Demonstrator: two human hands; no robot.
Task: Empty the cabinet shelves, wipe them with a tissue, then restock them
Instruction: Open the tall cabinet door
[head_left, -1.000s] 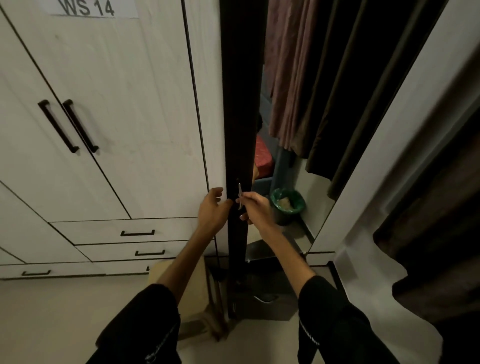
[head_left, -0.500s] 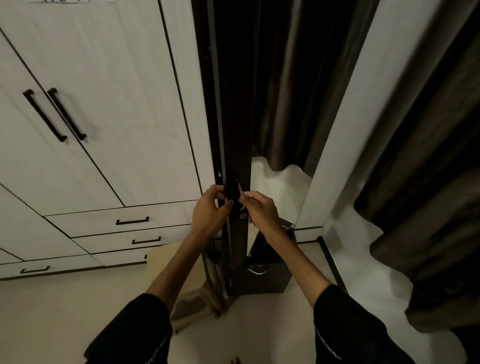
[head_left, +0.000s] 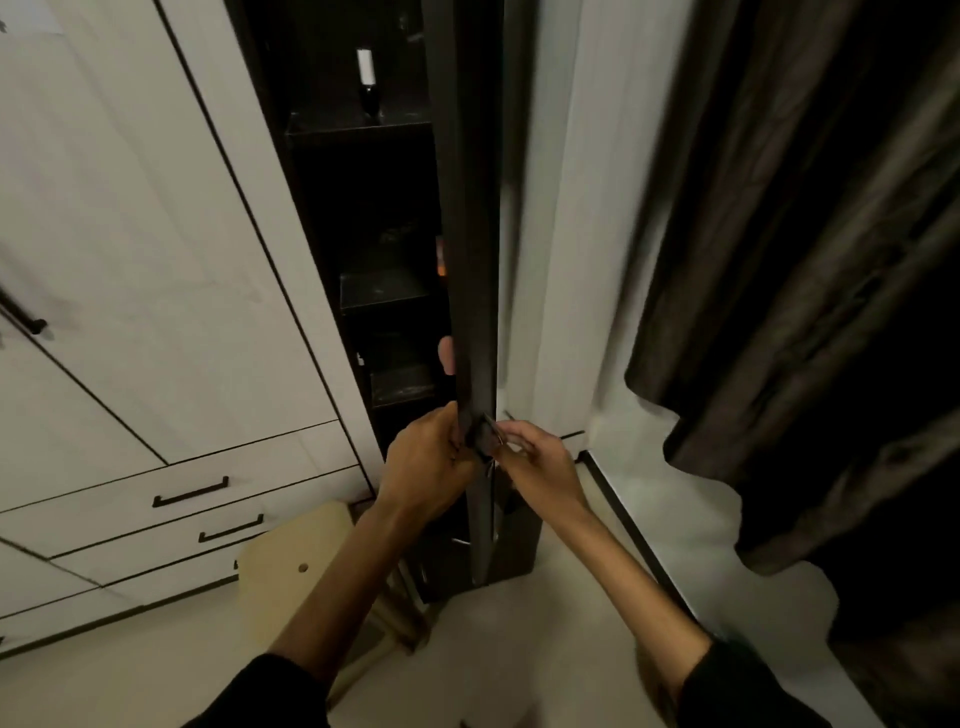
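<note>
One tall dark cabinet door (head_left: 470, 291) edge-on, left hand (head_left: 423, 462) gripping its edge, right hand (head_left: 540, 462) pinching one small metal key (head_left: 493, 428), three dark shelves (head_left: 387, 291) visible.

matt dark door (head_left: 470, 260), cloth curtain (head_left: 779, 260).

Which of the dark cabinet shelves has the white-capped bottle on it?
The top shelf: the bottle stands upright there. The two lower shelves show no such bottle.

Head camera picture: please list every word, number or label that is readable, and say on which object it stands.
None is readable.
White label at the top left corner of the white wardrobe: cut off by the frame edge, text not legible.
White-topped bottle in the dark cabinet: no legible print.
</note>
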